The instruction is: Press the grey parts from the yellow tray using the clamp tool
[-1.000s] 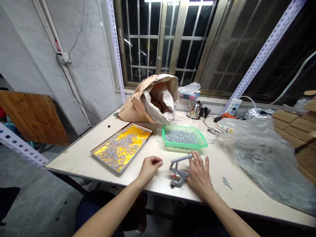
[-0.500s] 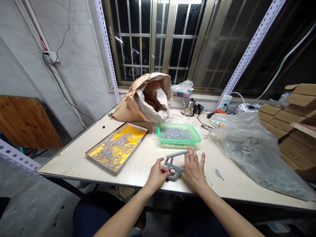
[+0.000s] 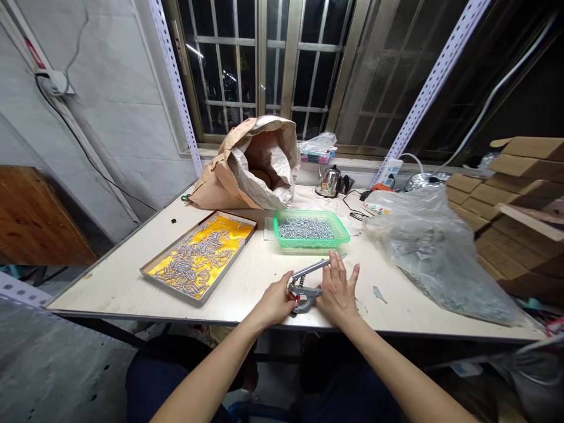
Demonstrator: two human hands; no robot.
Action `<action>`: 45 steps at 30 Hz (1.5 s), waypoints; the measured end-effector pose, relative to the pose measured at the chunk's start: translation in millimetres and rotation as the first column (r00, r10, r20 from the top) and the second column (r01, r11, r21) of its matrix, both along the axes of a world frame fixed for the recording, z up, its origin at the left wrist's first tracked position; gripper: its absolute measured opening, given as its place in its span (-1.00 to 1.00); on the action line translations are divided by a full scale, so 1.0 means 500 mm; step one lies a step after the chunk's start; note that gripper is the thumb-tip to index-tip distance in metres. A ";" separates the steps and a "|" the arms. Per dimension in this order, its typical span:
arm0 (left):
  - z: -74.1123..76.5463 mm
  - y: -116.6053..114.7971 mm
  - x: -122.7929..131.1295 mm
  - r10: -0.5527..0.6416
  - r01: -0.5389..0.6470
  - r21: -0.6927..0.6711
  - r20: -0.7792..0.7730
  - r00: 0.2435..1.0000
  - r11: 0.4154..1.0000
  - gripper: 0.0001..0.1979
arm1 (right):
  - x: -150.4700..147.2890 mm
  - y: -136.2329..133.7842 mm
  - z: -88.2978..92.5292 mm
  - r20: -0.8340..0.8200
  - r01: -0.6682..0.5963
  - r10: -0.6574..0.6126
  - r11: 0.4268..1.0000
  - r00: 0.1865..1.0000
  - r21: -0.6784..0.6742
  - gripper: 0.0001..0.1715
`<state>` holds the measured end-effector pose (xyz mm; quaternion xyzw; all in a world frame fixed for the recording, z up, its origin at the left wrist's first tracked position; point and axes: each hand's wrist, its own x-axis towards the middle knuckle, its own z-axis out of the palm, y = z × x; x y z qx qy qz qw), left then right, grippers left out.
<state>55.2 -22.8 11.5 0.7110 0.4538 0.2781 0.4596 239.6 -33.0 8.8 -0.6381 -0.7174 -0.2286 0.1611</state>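
A small grey metal hand press (image 3: 305, 282) with a raised lever stands near the front edge of the pale table (image 3: 247, 282). My left hand (image 3: 275, 303) is pinched against the press's left jaw; anything between the fingertips is too small to see. My right hand (image 3: 338, 292) lies flat with fingers spread against the right side of the press, under the lever. A green basket (image 3: 311, 230) of small silver pins sits just behind the press. A shallow tray with a yellow lining (image 3: 200, 256) and scattered silver pins lies to the left.
A brown paper sack (image 3: 249, 165) lies open at the back by the window. A large clear plastic bag (image 3: 436, 249) covers the table's right side. Cardboard boxes (image 3: 515, 200) are stacked at far right. A kettle (image 3: 328, 182) and cables sit on the sill.
My left hand has moved right from the bare table to the jaw of the press. My right hand has stayed beside the press. The camera view has shifted, sliding everything left.
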 end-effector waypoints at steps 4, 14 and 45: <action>0.010 -0.001 0.005 0.032 -0.032 -0.059 0.011 0.999 0.998 -0.14 | -0.001 0.000 0.001 0.002 -0.003 0.003 1.000 1.000 0.017 -0.30; -0.026 -0.015 -0.021 0.246 -0.226 -0.103 0.247 0.937 0.969 -0.14 | 0.023 0.023 0.006 0.004 -0.163 0.163 0.986 0.987 -0.032 -0.65; 0.013 -0.017 -0.003 0.438 -0.445 -0.003 0.187 0.880 0.896 -0.86 | -0.032 0.004 0.030 -0.158 -0.025 0.028 0.999 0.987 0.026 -0.47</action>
